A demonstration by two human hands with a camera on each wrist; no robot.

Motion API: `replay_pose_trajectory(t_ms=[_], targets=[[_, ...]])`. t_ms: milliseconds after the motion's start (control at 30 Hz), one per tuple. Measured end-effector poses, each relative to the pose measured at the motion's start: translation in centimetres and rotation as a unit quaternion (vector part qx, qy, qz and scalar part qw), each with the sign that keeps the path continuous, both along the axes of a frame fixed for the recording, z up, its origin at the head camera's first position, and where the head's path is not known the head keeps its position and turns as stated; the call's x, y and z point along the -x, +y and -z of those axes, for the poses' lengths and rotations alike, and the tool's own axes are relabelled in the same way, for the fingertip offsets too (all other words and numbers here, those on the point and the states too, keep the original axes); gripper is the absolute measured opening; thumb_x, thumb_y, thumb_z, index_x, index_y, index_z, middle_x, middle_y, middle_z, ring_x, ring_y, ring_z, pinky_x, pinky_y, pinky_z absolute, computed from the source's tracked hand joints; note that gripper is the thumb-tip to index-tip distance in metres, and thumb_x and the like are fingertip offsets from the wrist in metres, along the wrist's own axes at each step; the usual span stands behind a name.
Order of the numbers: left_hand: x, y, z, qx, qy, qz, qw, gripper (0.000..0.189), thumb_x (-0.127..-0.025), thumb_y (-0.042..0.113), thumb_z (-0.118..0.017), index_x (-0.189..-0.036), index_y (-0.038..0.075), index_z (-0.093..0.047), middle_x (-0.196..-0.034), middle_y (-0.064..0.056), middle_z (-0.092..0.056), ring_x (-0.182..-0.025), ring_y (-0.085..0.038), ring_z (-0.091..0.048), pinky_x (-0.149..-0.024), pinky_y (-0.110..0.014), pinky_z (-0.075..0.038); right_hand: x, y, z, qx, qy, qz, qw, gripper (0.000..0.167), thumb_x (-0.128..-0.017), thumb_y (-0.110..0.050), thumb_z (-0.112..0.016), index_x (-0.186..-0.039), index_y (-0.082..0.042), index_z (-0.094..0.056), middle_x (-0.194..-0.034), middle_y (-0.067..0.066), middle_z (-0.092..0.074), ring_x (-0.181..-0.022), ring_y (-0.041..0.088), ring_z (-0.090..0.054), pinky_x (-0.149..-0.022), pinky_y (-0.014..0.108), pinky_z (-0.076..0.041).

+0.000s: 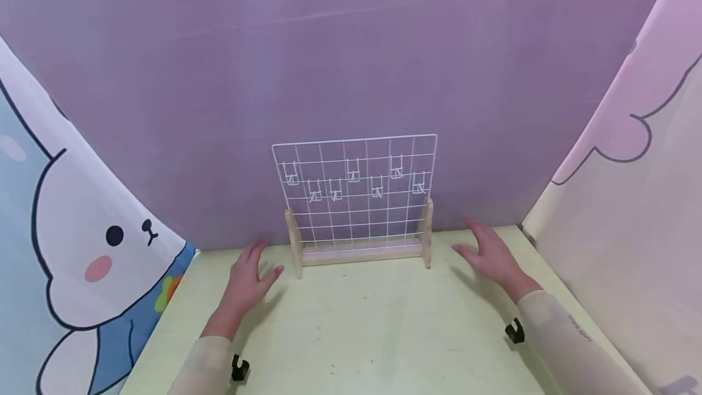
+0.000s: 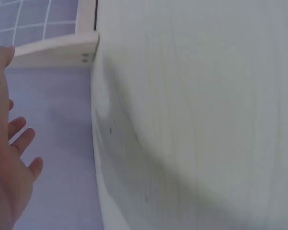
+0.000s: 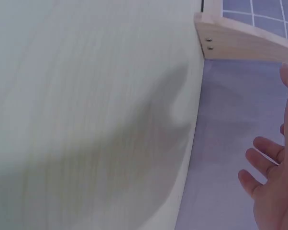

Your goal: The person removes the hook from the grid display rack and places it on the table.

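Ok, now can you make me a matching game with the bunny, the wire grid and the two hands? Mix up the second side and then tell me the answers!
Match each thing to its clue, looking at the head view:

1. wire grid
2. left hand
3. right hand
4. bunny

A. to the right of the wooden stand
B. pink-cheeked and dressed in blue
C. white, with small hooks on it
D. between the bunny and the wooden stand

Right pairs: 1-C, 2-D, 3-A, 4-B.
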State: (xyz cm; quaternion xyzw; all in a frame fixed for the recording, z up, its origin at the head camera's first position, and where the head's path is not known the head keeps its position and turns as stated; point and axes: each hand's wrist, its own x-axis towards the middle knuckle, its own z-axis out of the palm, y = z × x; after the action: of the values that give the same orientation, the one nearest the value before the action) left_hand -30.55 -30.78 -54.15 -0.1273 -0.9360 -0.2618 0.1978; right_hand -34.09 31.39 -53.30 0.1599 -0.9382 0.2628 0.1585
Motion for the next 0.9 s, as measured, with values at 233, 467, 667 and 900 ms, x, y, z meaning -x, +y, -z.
replay_pose_trajectory(t_ms=[233,467,667,900], targets=[[0.0,0.9,-0.9,-0.086,-0.01,0.002,0.9963,0.074,-0.104,0.03,-0.079,-0.16,-0.003,-0.044,-0.161,-0.03,-0.044,-0.149,-0.053,-0.043,-0.122,-0.071,-0.035,0.5,-1.0,-0.3,0.059,-0.014,-0.011,0.9981,0.081,-0.109,-0.038,-0.073,-0.166,0.006,-0.037,-0.166,0.033,-0.043,-0.151,0.055,-0.042,-0.124,0.073,-0.031],[0.0,1.6,-1.9,-0.158,0.007,0.012,0.9873,0.068,-0.101,0.017,-0.082,-0.156,-0.007,-0.05,-0.157,-0.03,-0.048,-0.145,-0.051,-0.048,-0.12,-0.067,-0.04,0.1,-2.3,-1.0,0.118,-0.014,-0.026,0.9926,0.075,-0.109,-0.027,-0.073,-0.166,0.006,-0.037,-0.164,0.033,-0.046,-0.147,0.054,-0.047,-0.12,0.072,-0.038],[0.3,2.5,-2.8,-0.195,0.008,0.017,0.9807,0.062,-0.099,0.009,-0.082,-0.151,-0.009,-0.053,-0.151,-0.031,-0.052,-0.141,-0.049,-0.05,-0.117,-0.065,-0.043,0.0,-3.5,-2.1,0.179,-0.016,-0.026,0.9834,0.068,-0.11,-0.02,-0.072,-0.163,0.008,-0.04,-0.163,0.034,-0.046,-0.146,0.054,-0.048,-0.119,0.071,-0.04],[0.5,3.4,-3.7,-0.235,-0.013,0.014,0.9717,0.06,-0.101,0.007,-0.079,-0.152,-0.007,-0.052,-0.15,-0.03,-0.051,-0.141,-0.044,-0.051,-0.118,-0.059,-0.044,0.6,-4.6,-2.9,0.24,-0.013,-0.035,0.9701,0.061,-0.109,-0.013,-0.071,-0.16,0.009,-0.044,-0.159,0.036,-0.049,-0.144,0.055,-0.05,-0.119,0.071,-0.04]])
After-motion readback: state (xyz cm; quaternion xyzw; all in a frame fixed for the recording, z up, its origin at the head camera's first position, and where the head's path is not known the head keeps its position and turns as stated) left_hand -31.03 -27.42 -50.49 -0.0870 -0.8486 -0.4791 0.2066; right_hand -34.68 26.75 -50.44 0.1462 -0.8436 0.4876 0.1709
